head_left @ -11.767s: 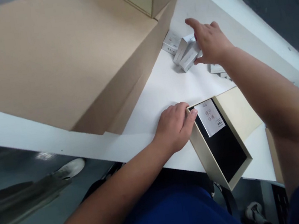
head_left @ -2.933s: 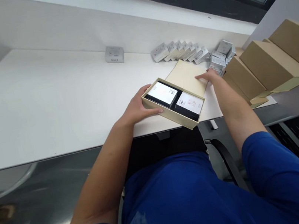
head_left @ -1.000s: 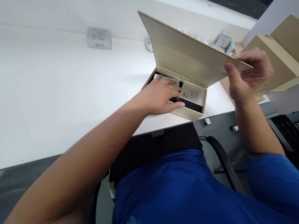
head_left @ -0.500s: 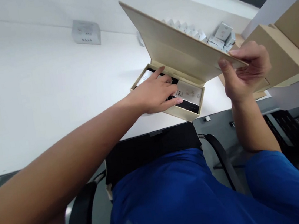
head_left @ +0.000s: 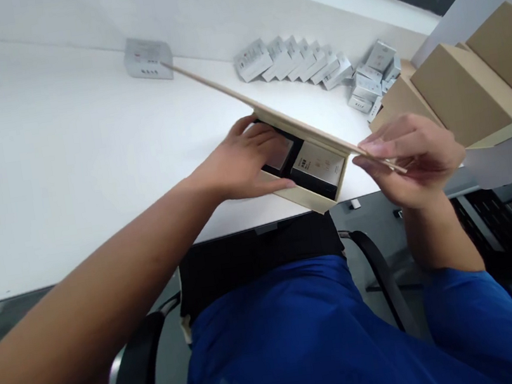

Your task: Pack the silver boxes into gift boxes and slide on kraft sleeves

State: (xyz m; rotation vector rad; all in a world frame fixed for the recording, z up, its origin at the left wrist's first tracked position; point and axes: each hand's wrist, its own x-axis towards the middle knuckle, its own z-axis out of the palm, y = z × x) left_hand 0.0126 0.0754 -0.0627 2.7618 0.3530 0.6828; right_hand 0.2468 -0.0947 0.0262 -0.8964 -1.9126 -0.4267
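Note:
A cream-coloured hinged gift box point(head_left: 304, 200) rests near the front edge of the white table. Black lining shows inside it, with a small silver-white carton point(head_left: 321, 162) in its right part. My left hand point(head_left: 239, 161) spans the box's left end, thumb along the front wall and fingers reaching over the inside; it covers much of the left contents. Pinched between my right thumb and fingers is the right end of the raised lid point(head_left: 216, 90). My right hand point(head_left: 417, 155) is just right of the box. The lid appears almost edge-on, tilted up from the back side.
A row of small silver-white cartons point(head_left: 291, 59) leans along the wall, with a pile of similar cartons point(head_left: 376, 74) to its right. One grey-white carton point(head_left: 147, 59) stands farther left. Larger tan boxes point(head_left: 472, 92) are at the right. Chair arms point(head_left: 384, 275) flank my body.
My right hand has moved down and left, tilting the lid so it looks edge-on. My left hand has shifted left to the box's end. The row of cartons behind is now uncovered.

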